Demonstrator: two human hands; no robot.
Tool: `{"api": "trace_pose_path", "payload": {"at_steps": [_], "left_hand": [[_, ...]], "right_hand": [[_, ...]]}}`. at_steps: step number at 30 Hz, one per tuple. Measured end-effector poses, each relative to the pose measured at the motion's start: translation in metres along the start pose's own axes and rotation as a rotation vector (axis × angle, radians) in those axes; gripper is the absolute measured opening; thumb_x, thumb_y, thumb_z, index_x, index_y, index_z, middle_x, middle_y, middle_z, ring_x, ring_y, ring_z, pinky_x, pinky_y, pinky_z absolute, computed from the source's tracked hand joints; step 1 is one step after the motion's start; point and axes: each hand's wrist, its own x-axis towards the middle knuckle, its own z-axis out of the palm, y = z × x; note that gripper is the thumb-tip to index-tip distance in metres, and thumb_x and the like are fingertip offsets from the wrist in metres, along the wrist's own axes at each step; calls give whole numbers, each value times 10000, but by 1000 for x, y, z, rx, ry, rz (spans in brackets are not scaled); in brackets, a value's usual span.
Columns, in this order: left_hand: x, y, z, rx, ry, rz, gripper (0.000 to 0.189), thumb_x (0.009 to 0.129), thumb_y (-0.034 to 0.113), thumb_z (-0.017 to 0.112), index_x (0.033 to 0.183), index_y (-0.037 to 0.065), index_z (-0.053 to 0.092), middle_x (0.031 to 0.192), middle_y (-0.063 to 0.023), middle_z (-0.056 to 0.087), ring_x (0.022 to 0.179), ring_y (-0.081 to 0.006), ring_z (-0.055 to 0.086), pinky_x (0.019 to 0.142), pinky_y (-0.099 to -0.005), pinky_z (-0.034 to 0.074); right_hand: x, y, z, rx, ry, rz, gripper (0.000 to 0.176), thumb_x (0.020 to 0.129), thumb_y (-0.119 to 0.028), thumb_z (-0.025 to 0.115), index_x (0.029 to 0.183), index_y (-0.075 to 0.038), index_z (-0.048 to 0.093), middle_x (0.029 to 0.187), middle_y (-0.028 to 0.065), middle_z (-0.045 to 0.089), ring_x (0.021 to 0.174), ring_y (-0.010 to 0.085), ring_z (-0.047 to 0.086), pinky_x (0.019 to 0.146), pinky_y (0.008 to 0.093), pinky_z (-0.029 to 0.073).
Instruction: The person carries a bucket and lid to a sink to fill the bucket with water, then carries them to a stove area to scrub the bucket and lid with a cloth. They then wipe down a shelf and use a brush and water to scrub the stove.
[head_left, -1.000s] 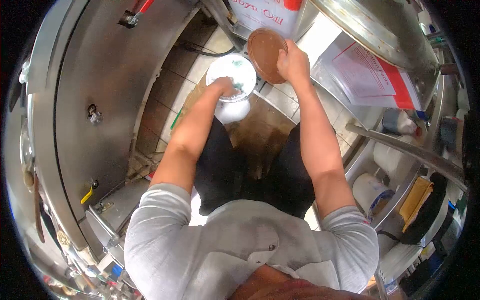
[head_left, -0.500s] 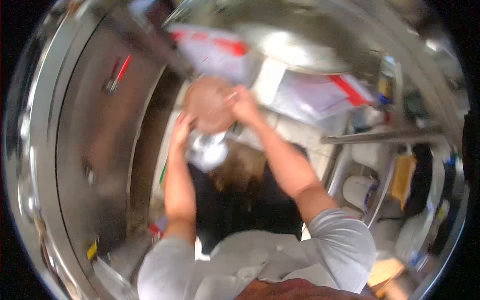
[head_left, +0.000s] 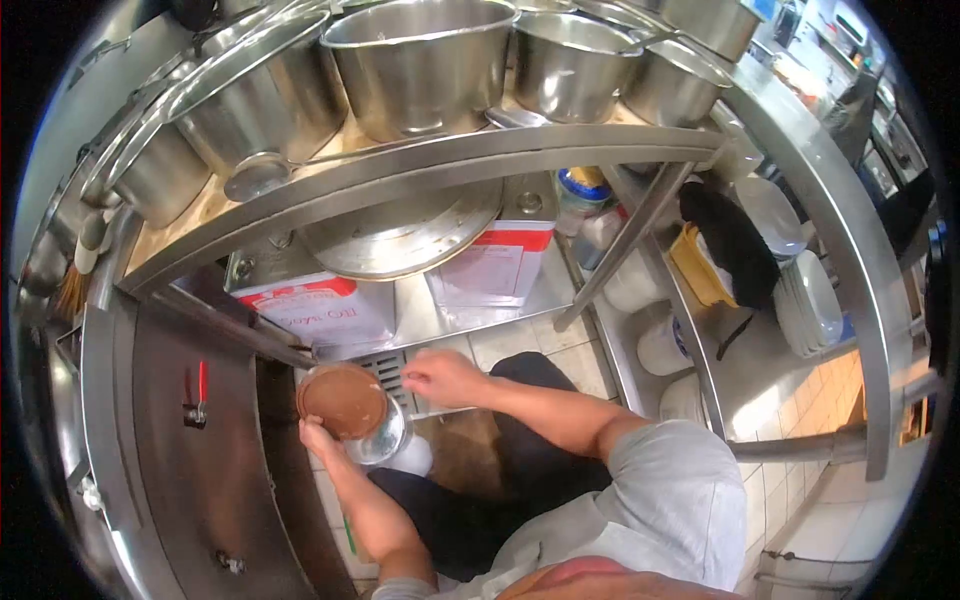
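Note:
A round brown lid (head_left: pixel 343 400) is tilted at the lower left of centre, and my left hand (head_left: pixel 318 437) grips its lower left edge. Beneath and to the right of it is a clear container (head_left: pixel 384 436), partly covered by the lid, with a white rounded item (head_left: pixel 412 456) beside it. My right hand (head_left: pixel 440 378) hovers to the right of the lid, apart from it, fingers curled in; whether something small is between them cannot be made out.
Steel pots (head_left: pixel 420 75) line the shelf (head_left: pixel 430 165) above. Below stand tins with red and white labels (head_left: pixel 330 312) and a large round metal lid (head_left: pixel 400 235). Stacked plates (head_left: pixel 808 305) are on the right rack. A steel panel with a red-handled valve (head_left: pixel 202 385) is at left.
My right hand has come off the brown lid, while my left hand still holds it. The view has shifted, so the lid appears lower and further left, and the pot shelf shows.

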Motion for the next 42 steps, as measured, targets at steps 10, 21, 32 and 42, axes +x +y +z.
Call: {"api": "trace_pose_path", "payload": {"at_steps": [10, 21, 32, 42], "left_hand": [[-12, 5, 24, -51, -95, 57, 412, 675, 17, 494, 1059, -58, 625, 1027, -135, 651, 912, -264, 625, 879, -403, 501], [-11, 0, 10, -134, -83, 73, 319, 698, -1, 497, 999, -23, 600, 922, -73, 621, 830, -218, 582, 800, -357, 483], [-8, -3, 11, -129, -135, 80, 414, 682, 22, 513, 1078, -34, 621, 1007, -114, 653, 909, -257, 626, 868, -401, 506], [39, -63, 12, -22, 48, 126, 238, 819, 139, 569, 1003, 5, 638, 1015, -128, 653, 982, -267, 618, 865, -451, 522]], "right_hand": [[48, -147, -285, -228, 1196, -291, 258, 889, -118, 818, 1106, -17, 723, 819, 10, 687, 709, 62, 601, 664, 222, 502], [125, -166, -342, -437, 1193, -107, 295, 884, -288, 818, 951, -3, 780, 772, 40, 732, 702, 91, 640, 677, 249, 508], [103, -221, -365, -612, 1149, -285, 208, 952, -224, 733, 1021, -33, 779, 869, 89, 754, 739, 135, 685, 706, 277, 526], [65, -166, -361, -67, 1294, -206, 219, 991, -206, 702, 1104, -30, 767, 922, 95, 751, 710, 128, 664, 631, 242, 511]]}}
